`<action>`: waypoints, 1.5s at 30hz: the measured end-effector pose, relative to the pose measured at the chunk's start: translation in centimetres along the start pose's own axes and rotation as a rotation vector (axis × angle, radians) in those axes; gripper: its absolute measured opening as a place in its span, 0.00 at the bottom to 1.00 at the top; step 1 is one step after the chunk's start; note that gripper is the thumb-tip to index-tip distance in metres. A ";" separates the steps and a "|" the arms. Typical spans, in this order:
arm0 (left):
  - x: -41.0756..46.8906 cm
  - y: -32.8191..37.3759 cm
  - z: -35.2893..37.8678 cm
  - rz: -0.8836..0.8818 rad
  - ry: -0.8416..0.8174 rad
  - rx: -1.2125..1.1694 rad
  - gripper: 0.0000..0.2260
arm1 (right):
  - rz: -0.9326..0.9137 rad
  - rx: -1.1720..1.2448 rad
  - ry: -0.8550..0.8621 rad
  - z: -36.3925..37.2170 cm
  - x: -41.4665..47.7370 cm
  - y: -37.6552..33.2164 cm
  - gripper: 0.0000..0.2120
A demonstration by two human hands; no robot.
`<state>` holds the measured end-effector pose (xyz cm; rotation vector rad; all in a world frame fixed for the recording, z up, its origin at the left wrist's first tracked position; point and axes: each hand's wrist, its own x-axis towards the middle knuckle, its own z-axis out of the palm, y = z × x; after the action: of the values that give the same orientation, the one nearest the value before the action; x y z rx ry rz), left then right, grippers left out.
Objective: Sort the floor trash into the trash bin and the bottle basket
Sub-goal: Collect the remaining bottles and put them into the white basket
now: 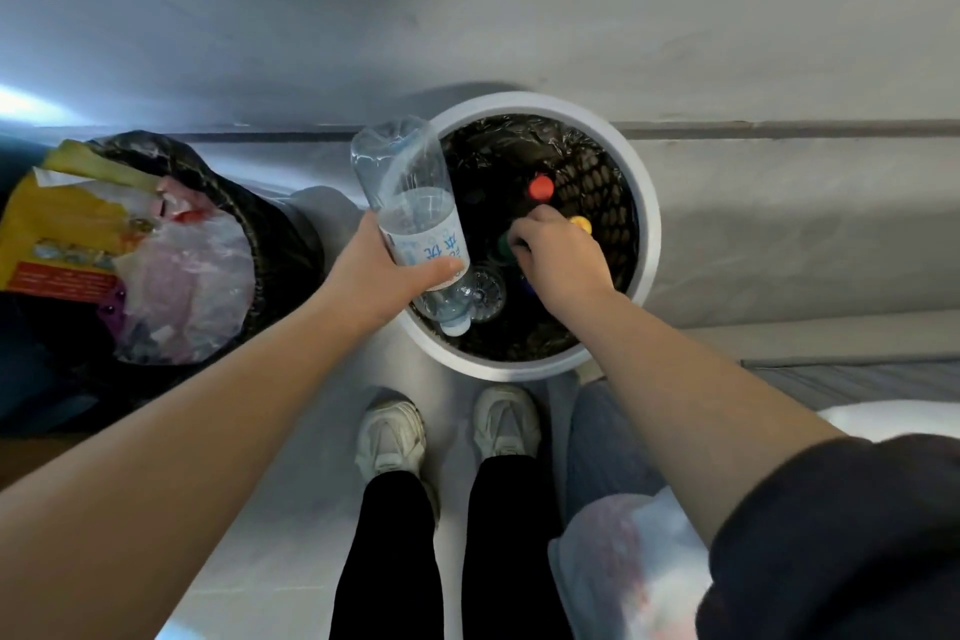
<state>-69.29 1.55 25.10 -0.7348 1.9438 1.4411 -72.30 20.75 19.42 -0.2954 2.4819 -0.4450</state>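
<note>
– Over the near-left rim of the bottle basket point(649, 224), your left hand point(374, 276) has fingers and thumb wrapped round the labelled middle of the water bottle point(415, 203), cap end down.

– Which way does it lie from where you need it?

– Its long axis slants. The cap is low and toward your feet, just inside the rim. The base is high and leans away and left, out past the rim toward the trash bin point(280, 234). The basket's open middle sits to the right of your left hand and below it.

– And your right hand point(558, 255)?

– It is down inside the basket, right of the bottle, with fingers curled downward among the red cap point(540, 186), yellow cap point(581, 224) and green cap point(505, 244). I cannot tell whether you grip anything, because the fingertips are hidden.

– So the left hand is the one that matters?

– I judge so. You would want to swing the base rightward over the opening before you let go. Released as it leans now, it could topple out on the bin side. A clear bottle point(485, 294) lies just under the cap, so expect yours to land on that. Your right hand is also close to the drop path.
</note>
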 end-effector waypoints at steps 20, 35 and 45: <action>2.0 -2.0 10.9 0.255 -0.021 0.818 0.31 | -0.118 0.449 -0.245 -6.6 -3.9 5.0 0.32; 0.0 -1.5 4.3 0.333 -0.496 1.456 0.24 | 0.052 -0.248 -0.325 -3.2 -3.8 2.6 0.32; -16.9 7.2 -4.8 0.227 -0.162 1.354 0.27 | -0.034 -0.532 -0.188 -16.5 -16.8 -5.8 0.31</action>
<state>-64.00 0.07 43.28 0.2329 2.2993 0.0331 -67.99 24.66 42.94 -0.5613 2.3715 0.2336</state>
